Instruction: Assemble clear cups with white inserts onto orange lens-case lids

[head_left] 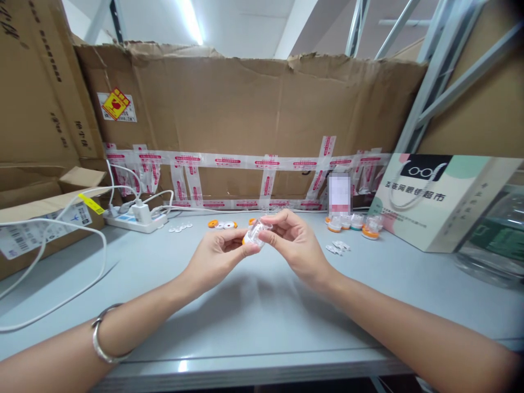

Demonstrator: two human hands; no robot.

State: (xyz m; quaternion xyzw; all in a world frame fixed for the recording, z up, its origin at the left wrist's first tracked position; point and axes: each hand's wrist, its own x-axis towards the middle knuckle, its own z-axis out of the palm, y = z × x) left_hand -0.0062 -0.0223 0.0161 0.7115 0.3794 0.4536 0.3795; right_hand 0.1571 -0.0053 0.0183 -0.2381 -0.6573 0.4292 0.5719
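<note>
Above the middle of the table, both hands hold one small clear plastic container with an orange-and-white base (pixel 255 233). My left hand (pixel 219 252) pinches the base from the left between thumb and fingers. From the right, my right hand (pixel 298 244) grips the clear upper part with thumb and fingertips. The container is tilted, and the fingers cover part of it. Behind the left hand lie orange and white round pieces (pixel 222 224). Right of the hands stand several similar clear containers (pixel 370 227) with orange or teal bases, and small white flat parts (pixel 338 248) lie before them.
Small clear discs (pixel 180 227) and a white power strip (pixel 137 219) are at the back left. White cables (pixel 104 256) loop over the left side. A big taped carton (pixel 245 120) walls off the back. A paper bag (pixel 434 213) and large clear bottle (pixel 495 245) stand right.
</note>
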